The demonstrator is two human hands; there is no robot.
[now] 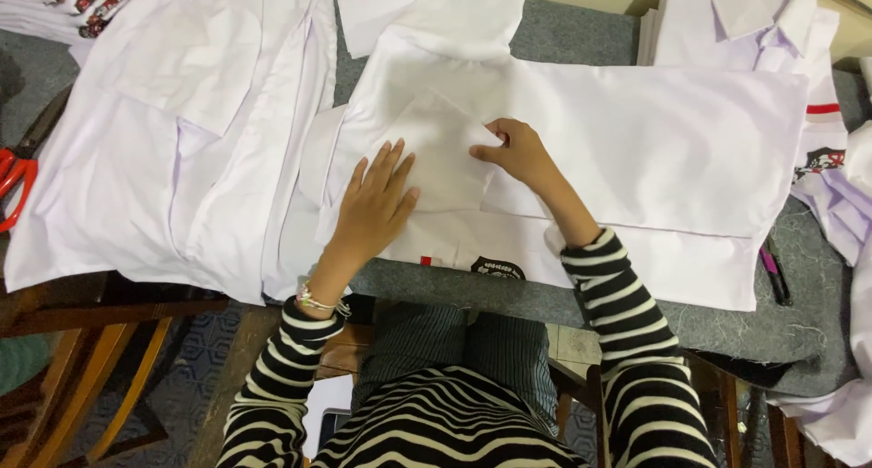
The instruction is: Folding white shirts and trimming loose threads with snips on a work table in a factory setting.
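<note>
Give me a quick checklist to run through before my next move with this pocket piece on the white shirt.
1. Left hand lies flat on the pocket piece: ok.
2. Right hand pinches the piece's right edge: ok.
3. Shirt panel lies smooth on the grey table: ok.
4. Piece squared to the panel: cannot tell.
5. Red scissors within easy reach: not ok, at far left edge.

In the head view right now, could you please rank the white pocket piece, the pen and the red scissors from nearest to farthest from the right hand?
1. White pocket piece: under the right hand fingertips.
2. Pen: right table edge.
3. Red scissors: far left edge.
</note>
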